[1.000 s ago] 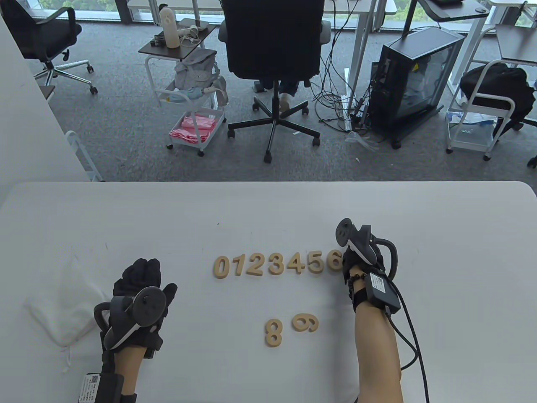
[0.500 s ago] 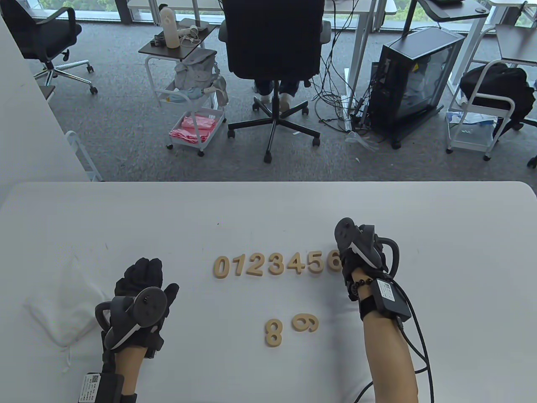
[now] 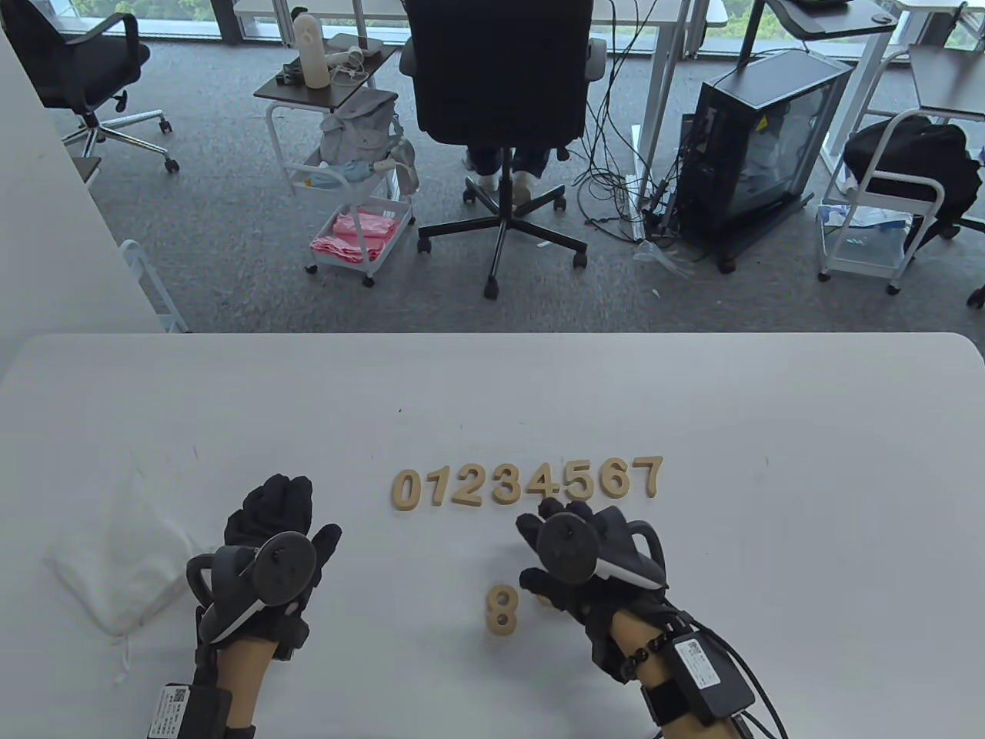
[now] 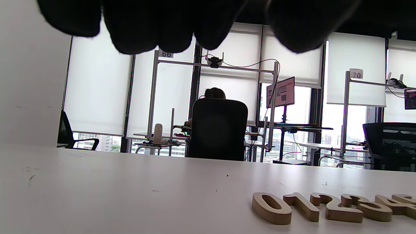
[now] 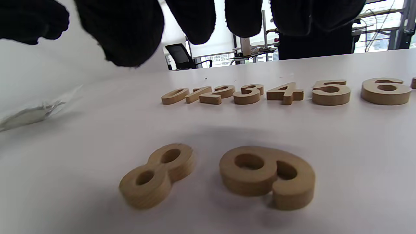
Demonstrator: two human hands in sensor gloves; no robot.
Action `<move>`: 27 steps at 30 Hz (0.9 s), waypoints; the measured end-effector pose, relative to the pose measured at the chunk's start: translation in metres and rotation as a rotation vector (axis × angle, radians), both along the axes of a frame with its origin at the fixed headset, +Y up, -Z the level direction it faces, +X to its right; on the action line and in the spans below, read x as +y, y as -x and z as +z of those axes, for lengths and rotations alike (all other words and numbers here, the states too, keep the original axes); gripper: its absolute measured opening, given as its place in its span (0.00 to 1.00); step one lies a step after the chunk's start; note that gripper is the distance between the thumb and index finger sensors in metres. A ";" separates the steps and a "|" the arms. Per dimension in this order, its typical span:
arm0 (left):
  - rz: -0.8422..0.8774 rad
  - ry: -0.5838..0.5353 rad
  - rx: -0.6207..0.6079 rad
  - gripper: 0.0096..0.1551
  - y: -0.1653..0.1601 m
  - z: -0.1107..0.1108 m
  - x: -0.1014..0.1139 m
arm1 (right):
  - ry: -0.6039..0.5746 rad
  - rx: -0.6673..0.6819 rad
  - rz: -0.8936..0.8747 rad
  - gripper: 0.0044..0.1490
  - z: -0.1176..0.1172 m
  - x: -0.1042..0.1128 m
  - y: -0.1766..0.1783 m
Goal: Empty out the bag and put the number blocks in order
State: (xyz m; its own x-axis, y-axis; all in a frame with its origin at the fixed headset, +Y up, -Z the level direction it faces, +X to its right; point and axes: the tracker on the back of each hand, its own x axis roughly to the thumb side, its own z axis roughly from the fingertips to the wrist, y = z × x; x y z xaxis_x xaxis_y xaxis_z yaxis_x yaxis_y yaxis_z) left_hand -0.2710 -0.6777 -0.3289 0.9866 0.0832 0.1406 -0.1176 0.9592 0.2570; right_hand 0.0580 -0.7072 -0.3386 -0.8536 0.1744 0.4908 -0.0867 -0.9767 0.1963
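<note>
Wooden number blocks 0 to 7 lie in a row (image 3: 527, 483) across the middle of the white table; the 7 (image 3: 648, 476) is at its right end. The row's left part (image 4: 321, 208) appears in the left wrist view, and 0 to 6 (image 5: 286, 92) in the right wrist view. Nearer me lie the 8 (image 3: 502, 609) (image 5: 158, 174) and the 9 (image 5: 267, 176). My right hand (image 3: 565, 550) hovers over the 9, fingers spread, holding nothing, and hides it from the table view. My left hand (image 3: 273, 531) rests on the table left of the row, empty. The white bag (image 3: 115, 558) lies flat at the left.
Beyond the table's far edge (image 3: 492, 336) are an office chair (image 3: 500, 115) with a person seated, a small trolley (image 3: 354, 154) and a computer case (image 3: 758, 146). A cable (image 3: 758, 693) trails from my right wrist.
My right hand has let go of the 7 at the right end of the row and moved back toward me to above the 9. The left hand has shifted slightly forward.
</note>
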 end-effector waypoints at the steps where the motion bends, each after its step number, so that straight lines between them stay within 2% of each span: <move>1: 0.001 0.001 -0.001 0.44 0.000 0.000 0.000 | 0.009 0.027 0.031 0.47 0.003 -0.005 0.007; 5: 0.004 0.002 -0.004 0.44 0.000 0.000 -0.001 | 0.054 0.094 0.161 0.49 0.011 -0.028 0.029; 9: -0.003 0.004 0.001 0.44 0.000 -0.001 -0.001 | 0.038 0.131 0.259 0.48 0.016 -0.050 0.041; 12: -0.011 0.004 0.008 0.44 0.000 -0.001 0.000 | 0.040 0.133 0.298 0.46 0.016 -0.058 0.045; 19: -0.020 -0.002 0.015 0.44 0.001 -0.001 0.000 | 0.046 0.138 0.308 0.44 0.015 -0.064 0.050; 27: -0.020 -0.002 0.013 0.44 0.000 -0.001 0.000 | -0.021 0.154 0.308 0.42 0.016 -0.064 0.053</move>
State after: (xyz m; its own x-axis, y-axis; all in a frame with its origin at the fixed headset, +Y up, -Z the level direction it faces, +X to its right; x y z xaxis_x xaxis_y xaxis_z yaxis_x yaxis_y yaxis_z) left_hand -0.2715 -0.6778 -0.3302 0.9898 0.0634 0.1278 -0.0951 0.9608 0.2604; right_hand 0.0049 -0.7712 -0.3227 -0.7802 -0.0921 0.6188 0.2424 -0.9563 0.1632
